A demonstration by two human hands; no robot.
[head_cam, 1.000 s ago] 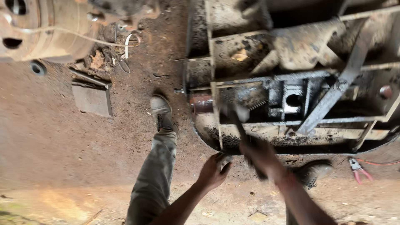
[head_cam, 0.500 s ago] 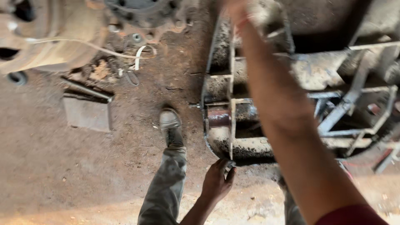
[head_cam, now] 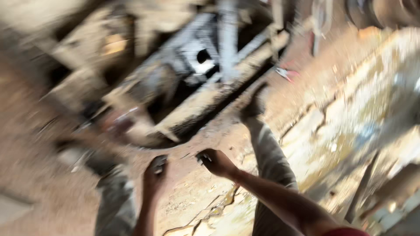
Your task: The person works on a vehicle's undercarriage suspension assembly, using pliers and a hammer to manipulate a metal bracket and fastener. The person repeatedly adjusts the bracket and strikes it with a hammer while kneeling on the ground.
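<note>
my arms are bare, my right sleeve (head_cam: pixel 345 230) is red, my trousers (head_cam: pixel 269 153) are grey, my shoes (head_cam: pixel 253 107) dark.

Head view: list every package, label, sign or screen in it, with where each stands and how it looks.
None can be made out; the picture is badly blurred.
What does show: a grimy metal frame on the dirt ground at upper left.
Red-handled pliers lie on the ground right of the frame.
The left hand and right hand hover low in the middle; what they hold cannot be told.
</note>
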